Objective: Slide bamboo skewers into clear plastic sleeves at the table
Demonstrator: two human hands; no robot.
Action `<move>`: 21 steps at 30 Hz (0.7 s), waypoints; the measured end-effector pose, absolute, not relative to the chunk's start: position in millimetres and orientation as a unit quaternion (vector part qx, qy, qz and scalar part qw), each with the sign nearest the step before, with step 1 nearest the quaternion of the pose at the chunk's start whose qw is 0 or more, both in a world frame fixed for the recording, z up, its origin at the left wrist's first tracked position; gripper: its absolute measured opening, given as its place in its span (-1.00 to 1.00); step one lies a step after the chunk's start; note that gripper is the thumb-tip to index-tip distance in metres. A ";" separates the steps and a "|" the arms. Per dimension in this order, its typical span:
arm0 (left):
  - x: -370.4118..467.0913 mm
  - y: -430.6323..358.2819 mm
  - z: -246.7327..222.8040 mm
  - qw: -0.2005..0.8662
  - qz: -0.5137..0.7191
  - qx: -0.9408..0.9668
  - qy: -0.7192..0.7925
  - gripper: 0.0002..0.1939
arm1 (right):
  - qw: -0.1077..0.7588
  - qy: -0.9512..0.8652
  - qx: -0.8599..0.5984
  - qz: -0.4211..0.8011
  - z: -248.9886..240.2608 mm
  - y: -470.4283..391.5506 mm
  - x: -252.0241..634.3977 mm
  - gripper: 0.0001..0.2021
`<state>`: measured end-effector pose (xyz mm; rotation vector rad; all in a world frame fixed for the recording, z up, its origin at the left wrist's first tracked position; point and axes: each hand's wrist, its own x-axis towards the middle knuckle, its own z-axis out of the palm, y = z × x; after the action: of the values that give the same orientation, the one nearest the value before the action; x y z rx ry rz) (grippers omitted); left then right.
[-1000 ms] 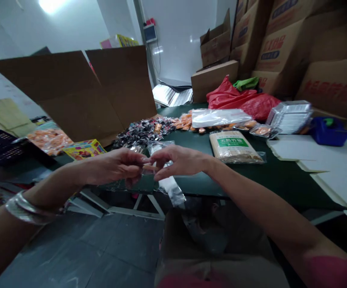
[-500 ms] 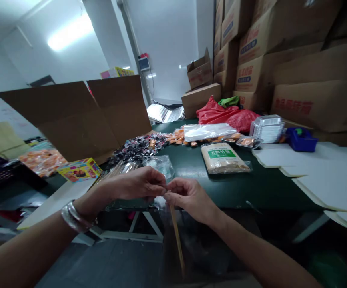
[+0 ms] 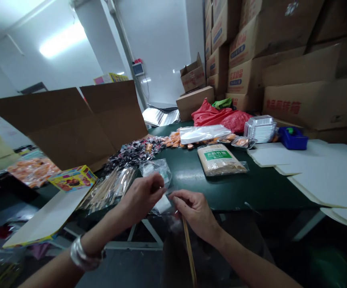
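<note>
My right hand is closed in a pinch over the edge of the table. From beneath its fingers a few long, thin bamboo sticks hang down, with clear plastic showing around their upper end. To its left, my left hand is closed with thumb and fingertips together; what is in that pinch is too small to make out. A silver bangle is on the left wrist. Just past the hands lies a clear plastic bag with something whitish in it.
Wrapped bamboo sticks lie left, by a yellow printed box and small dark packets. A labelled stick pack is ahead. White sheets, a blue container and stacked cartons are right.
My hands have moved apart, the left one back and a little to the left. My right hand has shifted slightly right with the sticks, and the view has turned a little.
</note>
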<state>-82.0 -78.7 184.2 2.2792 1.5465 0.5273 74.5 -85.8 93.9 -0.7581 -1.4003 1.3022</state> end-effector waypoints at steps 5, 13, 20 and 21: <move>-72.6 -97.9 170.6 -0.042 0.179 0.863 0.471 -0.80 | 0.500 -0.646 -0.316 0.483 95.4 -88.9 78.1 -0.77; -70.5 -100.7 161.3 0.039 0.087 0.873 0.478 -0.78 | 0.423 -0.782 -0.285 0.358 97.0 -88.0 95.5 -0.72; -59.9 -106.6 144.5 0.003 0.125 0.859 0.496 -0.83 | 0.409 -0.794 -0.280 0.351 85.4 -94.3 99.5 -0.70; -60.7 -104.7 146.3 -0.001 0.142 0.853 0.502 -0.84 | 0.408 -0.789 -0.282 0.362 85.0 -96.1 99.1 -0.70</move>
<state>-60.7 -104.7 146.3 2.6807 1.5781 0.4471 99.1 -96.1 85.0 -0.7107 -1.9887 0.9115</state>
